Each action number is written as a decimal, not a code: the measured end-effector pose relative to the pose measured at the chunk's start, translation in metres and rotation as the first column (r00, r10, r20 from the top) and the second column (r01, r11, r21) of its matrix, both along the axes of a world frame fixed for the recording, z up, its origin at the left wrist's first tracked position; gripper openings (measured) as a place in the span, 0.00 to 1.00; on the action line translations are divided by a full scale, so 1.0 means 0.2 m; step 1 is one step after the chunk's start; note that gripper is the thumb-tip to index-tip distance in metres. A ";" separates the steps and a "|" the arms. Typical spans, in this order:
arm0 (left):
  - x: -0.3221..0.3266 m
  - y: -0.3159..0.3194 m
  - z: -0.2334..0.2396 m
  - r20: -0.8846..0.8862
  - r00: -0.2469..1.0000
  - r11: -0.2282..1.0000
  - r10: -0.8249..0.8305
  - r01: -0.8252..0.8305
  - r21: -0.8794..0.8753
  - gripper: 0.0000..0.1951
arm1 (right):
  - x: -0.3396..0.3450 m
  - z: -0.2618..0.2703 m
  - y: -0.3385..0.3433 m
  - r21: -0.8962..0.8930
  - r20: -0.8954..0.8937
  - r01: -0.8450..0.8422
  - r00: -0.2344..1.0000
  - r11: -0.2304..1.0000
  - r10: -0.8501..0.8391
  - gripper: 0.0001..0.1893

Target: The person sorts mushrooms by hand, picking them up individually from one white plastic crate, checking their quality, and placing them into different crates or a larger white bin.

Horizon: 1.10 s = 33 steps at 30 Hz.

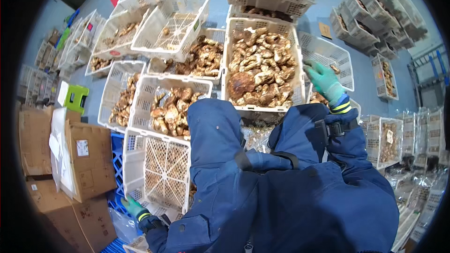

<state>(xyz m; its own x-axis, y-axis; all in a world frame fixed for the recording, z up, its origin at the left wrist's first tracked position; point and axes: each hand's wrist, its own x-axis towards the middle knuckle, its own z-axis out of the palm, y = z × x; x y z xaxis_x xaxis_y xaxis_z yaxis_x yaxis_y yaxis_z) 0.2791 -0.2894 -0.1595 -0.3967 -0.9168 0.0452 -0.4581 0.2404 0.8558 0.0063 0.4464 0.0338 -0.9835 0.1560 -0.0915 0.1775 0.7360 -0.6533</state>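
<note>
Before my knees stands a white plastic crate [301, 73], well filled with brown and cream mushrooms [262, 63] that look like matsutake. My right hand [325, 82], in a green glove, is at the right of this crate, fingertips close to its rim and no object visible in it. To my left, a white lattice-bottomed crate [164, 172] bears no mushrooms inside; some show through its base. My left hand [132, 206], also gloved in green, is at that crate's near left corner. Its fingers are partly hidden, so its grip is unclear.
More mushroom crates [132, 126] stand at left, with a nearly bare tilted crate [172, 24] above others. Cardboard boxes [89, 161] are stacked at far left beside blue plastic pallets [117, 161]. A white crate [330, 56] lies beyond my right hand. Stacked crates [372, 10] rise at back right.
</note>
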 end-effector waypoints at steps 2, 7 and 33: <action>-0.42 0.25 0.28 -0.142 0.950 0.945 -0.277 0.296 0.140 0.22 | 0.02 -0.06 0.05 -0.024 -0.101 -0.018 0.995 1.000 0.015 0.19; -1.05 0.98 0.80 -0.229 0.601 0.623 -0.766 0.782 -0.034 0.17 | 0.03 -0.15 0.24 0.363 -0.178 -0.224 0.936 0.904 0.304 0.25; -1.95 1.88 1.17 -0.549 0.082 0.145 -0.832 0.987 -0.072 0.25 | -0.91 0.84 0.60 -0.630 -0.534 -0.262 0.829 0.731 -0.163 0.22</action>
